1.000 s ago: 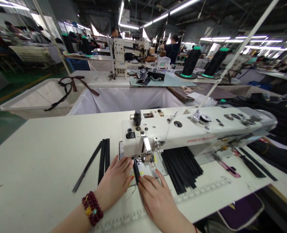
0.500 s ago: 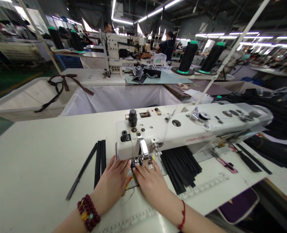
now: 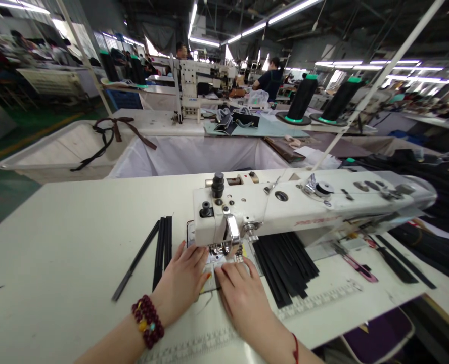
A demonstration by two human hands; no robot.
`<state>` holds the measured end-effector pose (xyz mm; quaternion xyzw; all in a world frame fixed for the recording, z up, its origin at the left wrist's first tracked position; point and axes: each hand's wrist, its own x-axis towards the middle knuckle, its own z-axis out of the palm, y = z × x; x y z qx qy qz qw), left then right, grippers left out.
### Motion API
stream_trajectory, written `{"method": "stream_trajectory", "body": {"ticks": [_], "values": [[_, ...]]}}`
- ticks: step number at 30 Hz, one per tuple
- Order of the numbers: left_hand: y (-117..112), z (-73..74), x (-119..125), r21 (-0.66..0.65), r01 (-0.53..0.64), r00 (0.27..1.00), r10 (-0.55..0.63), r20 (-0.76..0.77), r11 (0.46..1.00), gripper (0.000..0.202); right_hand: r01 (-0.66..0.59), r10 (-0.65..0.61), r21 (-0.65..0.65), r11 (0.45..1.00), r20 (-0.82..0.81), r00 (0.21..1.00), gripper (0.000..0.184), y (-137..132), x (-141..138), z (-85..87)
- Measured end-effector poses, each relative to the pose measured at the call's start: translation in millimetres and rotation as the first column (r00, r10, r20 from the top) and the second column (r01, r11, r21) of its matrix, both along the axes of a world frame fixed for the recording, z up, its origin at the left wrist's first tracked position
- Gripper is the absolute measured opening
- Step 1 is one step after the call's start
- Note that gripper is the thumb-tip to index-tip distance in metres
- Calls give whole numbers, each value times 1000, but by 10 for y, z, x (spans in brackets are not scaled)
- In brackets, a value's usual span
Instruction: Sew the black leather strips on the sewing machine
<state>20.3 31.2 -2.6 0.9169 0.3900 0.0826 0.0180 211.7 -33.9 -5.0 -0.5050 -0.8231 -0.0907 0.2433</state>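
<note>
A white sewing machine (image 3: 270, 207) stands on the table, its presser foot and needle area close above my fingers. My left hand (image 3: 184, 278) lies flat at the left of the needle plate (image 3: 214, 270), fingers stretched toward the machine head. On the plate's right side rests my right hand (image 3: 245, 293), fingers extended and a little bent, fingertips by the presser foot. No strip shows between the hands; anything under the fingers is hidden. Several black strips (image 3: 163, 247) lie left of my left hand. A larger fan of black strips (image 3: 287, 268) lies under the machine arm.
Pink-handled snips (image 3: 357, 265) and a black-handled tool (image 3: 393, 260) lie at the right. A ruler scale (image 3: 319, 301) runs along the front. Behind the table are a white-lined bin (image 3: 194, 154), black thread cones (image 3: 302, 98) and another sewing machine (image 3: 190, 91). A person (image 3: 270, 81) stands farther back.
The view has shifted, so the scene sits farther right. My right hand has drawn slightly back from the needle, and the gap between the hands has widened. The dark piece between them no longer shows.
</note>
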Motion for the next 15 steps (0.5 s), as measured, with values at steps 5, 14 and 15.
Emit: {"method": "stream_trajectory", "body": {"ticks": [5,14,15], "values": [[-11,48,30,-19,-23,999,22,-28,1000,34,-87,104,110,990,-160,982,29,-423,115,-58],[-9,83,43,-63,-43,999,42,-8,997,40,-119,142,158,980,-149,978,30,-474,148,-152],[-3,82,24,-59,-28,999,29,18,998,40,-119,144,166,979,-147,979,30,-470,149,-166]]}}
